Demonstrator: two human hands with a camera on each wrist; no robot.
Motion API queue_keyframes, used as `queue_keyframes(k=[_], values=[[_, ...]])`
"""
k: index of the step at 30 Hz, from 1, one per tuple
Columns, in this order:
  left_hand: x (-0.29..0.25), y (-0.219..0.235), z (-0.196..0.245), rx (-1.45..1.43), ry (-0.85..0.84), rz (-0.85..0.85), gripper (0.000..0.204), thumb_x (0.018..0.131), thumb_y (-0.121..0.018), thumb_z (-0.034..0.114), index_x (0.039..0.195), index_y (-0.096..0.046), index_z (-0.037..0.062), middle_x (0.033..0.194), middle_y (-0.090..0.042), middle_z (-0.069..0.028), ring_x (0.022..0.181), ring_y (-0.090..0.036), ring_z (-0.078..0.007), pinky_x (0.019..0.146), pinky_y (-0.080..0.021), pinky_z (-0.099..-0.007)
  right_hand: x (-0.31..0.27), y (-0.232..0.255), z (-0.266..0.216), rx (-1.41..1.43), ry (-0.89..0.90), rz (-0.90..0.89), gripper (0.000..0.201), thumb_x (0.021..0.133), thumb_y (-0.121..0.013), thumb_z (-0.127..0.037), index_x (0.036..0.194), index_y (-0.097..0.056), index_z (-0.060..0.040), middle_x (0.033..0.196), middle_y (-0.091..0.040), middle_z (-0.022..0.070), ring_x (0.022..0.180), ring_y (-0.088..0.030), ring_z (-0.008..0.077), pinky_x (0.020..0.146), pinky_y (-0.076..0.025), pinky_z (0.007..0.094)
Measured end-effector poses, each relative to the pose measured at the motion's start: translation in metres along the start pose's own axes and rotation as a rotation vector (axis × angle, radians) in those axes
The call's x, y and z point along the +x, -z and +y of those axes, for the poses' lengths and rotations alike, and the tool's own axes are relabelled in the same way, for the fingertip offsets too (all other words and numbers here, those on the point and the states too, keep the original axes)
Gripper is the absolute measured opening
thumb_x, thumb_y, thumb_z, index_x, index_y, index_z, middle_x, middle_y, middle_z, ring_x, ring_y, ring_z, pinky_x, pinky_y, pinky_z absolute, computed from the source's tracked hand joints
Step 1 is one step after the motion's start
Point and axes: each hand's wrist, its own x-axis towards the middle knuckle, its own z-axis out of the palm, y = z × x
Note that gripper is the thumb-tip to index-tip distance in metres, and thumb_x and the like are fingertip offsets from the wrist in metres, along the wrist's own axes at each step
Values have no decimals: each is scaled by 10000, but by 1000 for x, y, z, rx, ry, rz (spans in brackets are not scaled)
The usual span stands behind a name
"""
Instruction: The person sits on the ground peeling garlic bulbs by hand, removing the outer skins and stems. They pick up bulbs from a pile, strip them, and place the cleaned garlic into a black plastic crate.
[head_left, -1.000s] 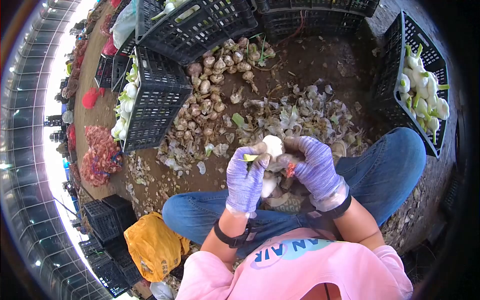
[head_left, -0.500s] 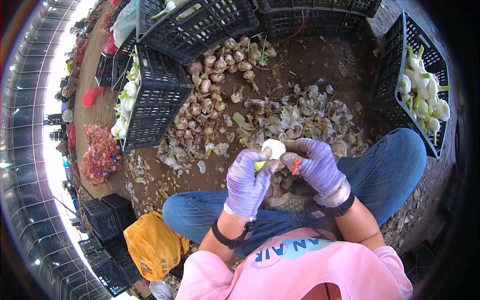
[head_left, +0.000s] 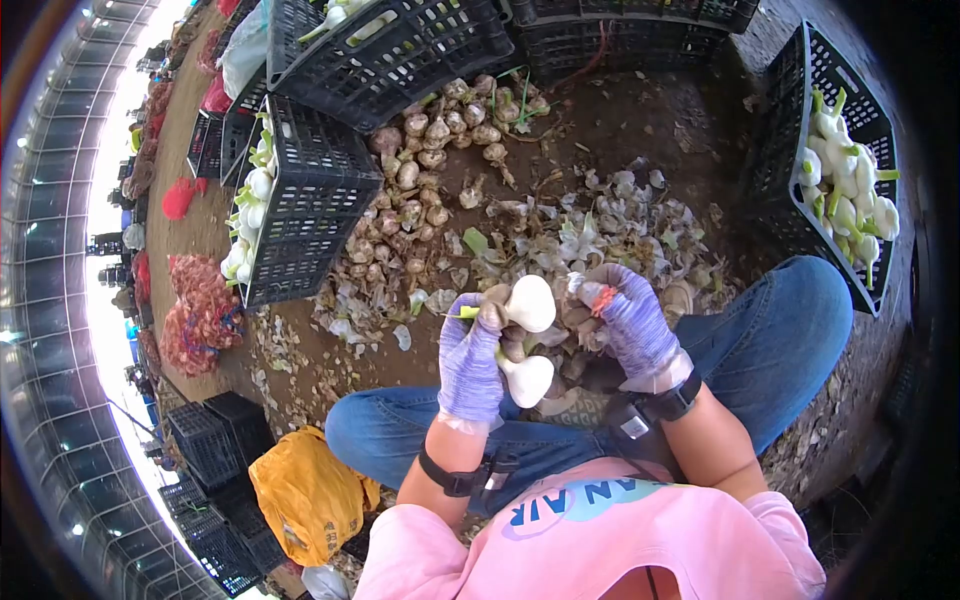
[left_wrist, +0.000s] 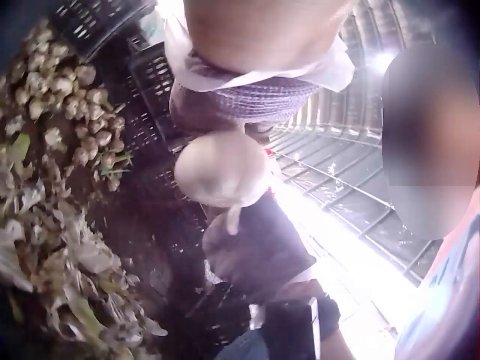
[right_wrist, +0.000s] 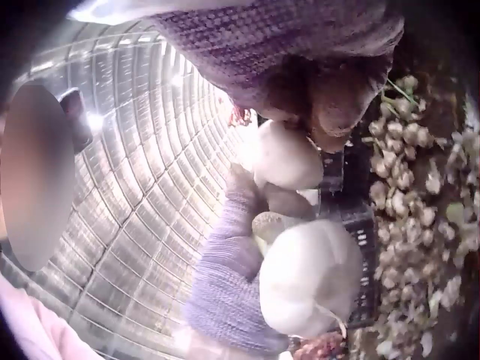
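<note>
Head view, going left to right with the upper peeled garlic bulb (head_left: pixel 530 303) as the landmark: the left hand (head_left: pixel 470 355) sits just left of it and below, gloved fingers curled round it and a second peeled bulb (head_left: pixel 528 379) lower down, green stem stub (head_left: pixel 466 313) sticking out left, so the long axis runs roughly left-right. Right hand (head_left: pixel 625 315) is just right of that bulb, near but apart I think, fingertips pinched on a bit of skin (head_left: pixel 580 285). Left hand's clearly the closer one.

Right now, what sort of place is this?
Probably a greenhouse-type farm shed used for cleaning garlic: an arched translucent roof, black plastic crates of trimmed white bulbs, and unpeeled garlic heaped on bare dirt ground.
</note>
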Motion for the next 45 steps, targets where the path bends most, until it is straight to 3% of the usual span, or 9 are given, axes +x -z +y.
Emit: queue_keyframes(k=[6, 10, 16, 21, 24, 29, 34, 38, 45], values=[[39, 7, 19, 51, -55, 48, 250, 785, -706, 234, 923, -588, 63, 762, -598, -32, 592, -553, -100, 483, -468, -206, 0, -2, -4, -178, 47, 10, 219, 823, -636, -131, 992, -569, -8, 855, -617, 43, 766, -571, 95, 684, -477, 234], [141, 11, 112, 107, -637, -430, 289, 735, -732, 305, 851, -601, 76, 772, -566, -25, 657, -546, -121, 601, -494, -269, 1, 0, 3, -111, 20, -34, 191, 834, -624, -120, 987, -569, -21, 858, -617, 29, 777, -574, 89, 690, -470, 227], [180, -48, 224, 405, -1285, -11, 476, 833, -653, 308, 1160, -524, -12, 988, -569, -62, 951, -524, -137, 827, -444, -270, 13, -4, -2, -27, -126, -62, 160, 859, -590, -124, 977, -583, -16, 865, -616, 32, 765, -584, 95, 684, -467, 220], [211, -13, 120, 902, -956, 127, 293, 790, -670, 127, 1053, -575, 41, 996, -590, -85, 955, -555, -191, 848, -468, -328, 34, 4, 10, -22, -179, 49, 265, 895, -546, -193, 1093, -550, -18, 879, -624, 55, 694, -575, 87, 605, -455, 205], [255, 26, 26, 1039, -239, 75, 336, 770, -673, 123, 1092, -576, 110, 1122, -555, -159, 1042, -544, -278, 912, -443, -348, 41, 7, 21, 34, -198, 56, 245, 900, -536, -164, 1098, -563, -23, 874, -611, 21, 670, -543, 65, 583, -430, 199], [312, 68, -100, 1570, 203, 78, 635, 698, -739, 236, 1239, -435, 108, 1333, -353, -233, 1117, -491, -371, 961, -409, -401, 55, -1, 13, -205, -190, 106, 243, 897, -544, -170, 1092, -579, -29, 833, -571, -2, 719, -495, 57, 635, -412, 201], [295, 63, -111, 1491, 112, 250, 477, 682, -741, 92, 1079, -481, 44, 1117, -524, -148, 1004, -552, -293, 854, -481, -359, 59, 17, 28, -197, -119, 80, 259, 877, -574, -158, 1094, -574, -18, 895, -577, 17, 802, -504, 72, 708, -423, 220], [207, 27, -72, 388, 143, -281, 514, 673, -771, 83, 1091, -474, 55, 1100, -521, -103, 1040, -507, -173, 874, -447, -313, 58, 11, 24, -188, 126, 110, 344, 849, -613, -154, 1144, -531, 2, 991, -580, 41, 894, -529, 107, 789, -439, 248], [63, -8, 0, 804, -442, -545, 465, 657, -733, 78, 1079, -541, 44, 1063, -541, -110, 987, -547, -234, 855, -453, -330, 24, -7, 2, -111, 194, 28, 443, 816, -666, -207, 1171, -503, 2, 1021, -580, 65, 910, -542, 117, 805, -453, 254]])
